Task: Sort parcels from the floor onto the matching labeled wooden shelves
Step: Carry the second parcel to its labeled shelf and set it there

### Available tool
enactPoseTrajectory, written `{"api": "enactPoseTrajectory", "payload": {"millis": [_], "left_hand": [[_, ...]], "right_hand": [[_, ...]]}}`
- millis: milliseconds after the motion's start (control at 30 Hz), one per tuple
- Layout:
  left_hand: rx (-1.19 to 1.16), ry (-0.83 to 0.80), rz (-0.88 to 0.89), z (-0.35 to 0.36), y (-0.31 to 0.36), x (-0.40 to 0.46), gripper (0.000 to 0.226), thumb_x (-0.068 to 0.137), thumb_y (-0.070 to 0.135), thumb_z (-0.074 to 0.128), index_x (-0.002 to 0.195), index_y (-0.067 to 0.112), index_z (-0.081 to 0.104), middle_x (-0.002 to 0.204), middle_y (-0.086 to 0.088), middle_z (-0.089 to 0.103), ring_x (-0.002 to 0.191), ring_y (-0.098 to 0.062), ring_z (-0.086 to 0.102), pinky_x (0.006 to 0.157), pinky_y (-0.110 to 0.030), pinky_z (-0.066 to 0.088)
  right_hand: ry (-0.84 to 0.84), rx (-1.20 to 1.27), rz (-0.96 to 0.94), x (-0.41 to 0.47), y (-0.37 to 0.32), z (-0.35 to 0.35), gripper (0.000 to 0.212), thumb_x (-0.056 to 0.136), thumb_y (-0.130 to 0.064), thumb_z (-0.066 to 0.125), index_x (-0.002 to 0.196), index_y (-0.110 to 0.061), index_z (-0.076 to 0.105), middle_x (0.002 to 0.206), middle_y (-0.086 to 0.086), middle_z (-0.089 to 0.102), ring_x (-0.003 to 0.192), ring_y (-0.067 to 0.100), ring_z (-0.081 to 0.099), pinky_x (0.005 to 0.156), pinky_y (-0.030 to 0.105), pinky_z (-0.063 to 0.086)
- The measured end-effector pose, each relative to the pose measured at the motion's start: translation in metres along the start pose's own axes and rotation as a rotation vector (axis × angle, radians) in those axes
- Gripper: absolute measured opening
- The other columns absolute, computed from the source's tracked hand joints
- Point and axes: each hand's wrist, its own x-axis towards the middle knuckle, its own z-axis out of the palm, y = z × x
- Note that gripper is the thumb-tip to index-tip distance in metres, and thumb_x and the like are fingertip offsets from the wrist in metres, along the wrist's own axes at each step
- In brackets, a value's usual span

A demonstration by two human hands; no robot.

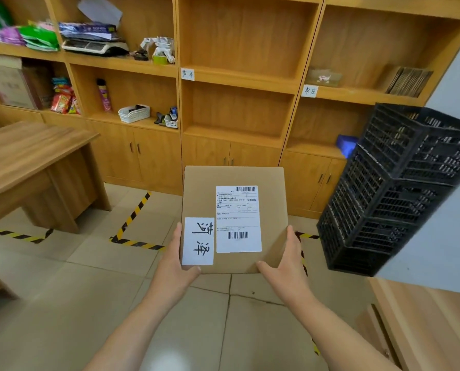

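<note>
A flat brown cardboard parcel (234, 180) is held level in front of me, above the tiled floor. It carries a printed shipping label (238, 219) and a white handwritten tag (198, 241). My left hand (174, 259) grips its near left corner, and my right hand (286, 259) grips its near right corner. Ahead stands the wooden shelf unit (239, 76). A handwritten paper label (187, 74) is stuck on the middle shelf edge, and a second label (310, 90) is on the right bay's shelf edge.
Stacked black plastic crates (392, 188) stand at the right. A wooden desk (28, 156) is at the left, another wooden surface (424, 322) at the near right. Yellow-black tape (132, 218) marks the floor. The left shelves hold snack bags, baskets and a scale.
</note>
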Motion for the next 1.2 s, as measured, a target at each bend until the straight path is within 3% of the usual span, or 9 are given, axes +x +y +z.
{"api": "enactPoseTrajectory", "payload": {"millis": [167, 300, 400, 533, 700, 800, 900, 1067, 1200], "left_hand": [[0.079, 0.104, 0.079, -0.004, 0.007, 0.076, 0.095, 0.074, -0.001, 0.065, 0.143, 0.042, 0.015, 0.145, 0.013, 0.035, 0.132, -0.006, 0.034, 0.099, -0.034, 0.044], [0.188, 0.172, 0.123, 0.000, 0.024, 0.147, 0.090, 0.077, -0.001, 0.064, 0.143, 0.038, 0.017, 0.156, 0.011, 0.011, 0.129, 0.010, 0.011, 0.094, -0.017, 0.033], [0.208, 0.198, 0.104, 0.004, 0.034, 0.193, 0.085, 0.079, -0.001, 0.062, 0.142, 0.039, 0.022, 0.156, 0.013, 0.005, 0.123, 0.012, 0.012, 0.075, -0.010, 0.039], [0.199, 0.206, 0.052, 0.001, 0.038, 0.244, 0.080, 0.079, -0.001, 0.061, 0.141, 0.039, 0.028, 0.155, 0.016, 0.004, 0.125, 0.004, 0.021, 0.070, -0.028, 0.055], [0.223, 0.224, 0.058, -0.005, 0.038, 0.306, 0.077, 0.080, 0.002, 0.062, 0.139, 0.040, 0.030, 0.155, 0.017, 0.006, 0.127, -0.011, 0.038, 0.057, -0.025, 0.051], [0.252, 0.224, 0.068, -0.010, 0.035, 0.348, 0.076, 0.079, 0.006, 0.063, 0.139, 0.041, 0.030, 0.156, 0.016, 0.007, 0.133, -0.014, 0.036, 0.062, -0.022, 0.049], [0.252, 0.210, 0.095, -0.019, 0.035, 0.391, 0.075, 0.080, 0.006, 0.062, 0.138, 0.041, 0.029, 0.156, 0.016, 0.006, 0.125, -0.009, 0.042, 0.057, -0.017, 0.048], [0.189, 0.154, 0.151, -0.045, 0.037, 0.481, 0.075, 0.081, 0.002, 0.062, 0.138, 0.039, 0.030, 0.155, 0.017, 0.004, 0.134, -0.006, 0.028, 0.061, -0.012, 0.047], [0.150, 0.105, 0.199, -0.078, 0.043, 0.559, 0.073, 0.080, -0.004, 0.059, 0.139, 0.031, 0.033, 0.156, 0.012, 0.003, 0.129, 0.002, 0.021, 0.065, 0.003, 0.038]], "right_hand": [[-0.065, 0.020, -0.114, 0.091, -0.007, 0.016, 0.099, 0.075, -0.019, 0.070, 0.146, -0.034, 0.002, 0.152, -0.018, 0.005, 0.139, 0.009, 0.016, 0.116, 0.040, 0.023], [-0.085, -0.004, -0.164, 0.171, -0.014, 0.023, 0.095, 0.078, -0.022, 0.068, 0.144, -0.040, 0.003, 0.151, -0.025, -0.006, 0.142, 0.010, 0.006, 0.117, 0.042, 0.020], [-0.088, -0.029, -0.211, 0.227, -0.018, 0.026, 0.092, 0.079, -0.024, 0.067, 0.144, -0.043, 0.004, 0.151, -0.025, -0.008, 0.143, 0.010, 0.005, 0.116, 0.044, 0.021], [-0.102, -0.061, -0.235, 0.285, -0.022, 0.035, 0.090, 0.078, -0.028, 0.067, 0.143, -0.046, 0.008, 0.154, -0.021, -0.006, 0.143, 0.012, 0.008, 0.115, 0.044, 0.025], [-0.128, -0.053, -0.246, 0.349, -0.030, 0.050, 0.089, 0.078, -0.029, 0.067, 0.143, -0.046, 0.009, 0.154, -0.022, -0.007, 0.143, 0.012, 0.009, 0.115, 0.042, 0.024], [-0.114, -0.058, -0.237, 0.384, -0.036, 0.062, 0.088, 0.078, -0.028, 0.067, 0.144, -0.043, 0.010, 0.154, -0.021, -0.006, 0.143, 0.012, 0.010, 0.115, 0.040, 0.024], [-0.091, -0.070, -0.228, 0.421, -0.044, 0.077, 0.088, 0.079, -0.028, 0.068, 0.144, -0.042, 0.011, 0.155, -0.020, -0.007, 0.143, 0.012, 0.009, 0.114, 0.037, 0.023], [-0.011, -0.091, -0.215, 0.491, -0.066, 0.110, 0.088, 0.077, -0.029, 0.068, 0.144, -0.041, 0.012, 0.156, -0.017, -0.005, 0.143, 0.013, 0.011, 0.114, 0.040, 0.026], [0.040, -0.075, -0.190, 0.553, -0.095, 0.143, 0.087, 0.077, -0.028, 0.068, 0.144, -0.039, 0.015, 0.156, -0.017, -0.003, 0.142, 0.012, 0.015, 0.112, 0.041, 0.029]]}}
